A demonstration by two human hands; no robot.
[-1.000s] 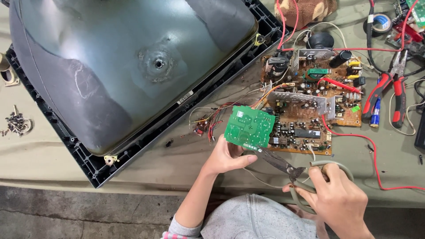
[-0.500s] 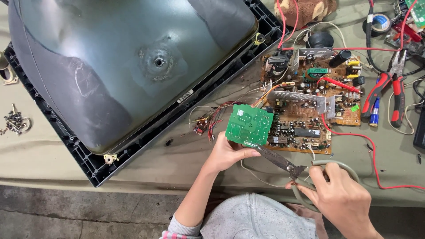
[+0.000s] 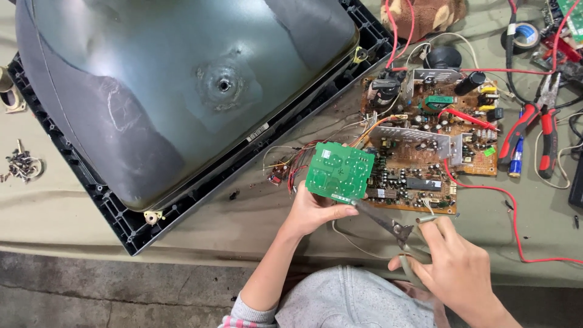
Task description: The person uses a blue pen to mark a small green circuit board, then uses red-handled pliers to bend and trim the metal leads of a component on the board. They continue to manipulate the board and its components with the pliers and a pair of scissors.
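Now the left hand (image 3: pixel 313 212) reaches up from below, fingers pinching the lower edge of the small green circuit board (image 3: pixel 340 171), tilted over the desk (image 3: pixel 73 225) beside the brown main board (image 3: pixel 425 152). Right hand (image 3: pixel 452 267) grips pliers (image 3: pixel 395 228), jaws touching that edge, barely shifted since before

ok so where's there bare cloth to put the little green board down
Bare cloth runs along the near table edge, between the tube's black frame and the left hand. Another patch lies right of the brown circuit board, inside the red wire loop. The far right, with the pliers, is crowded.
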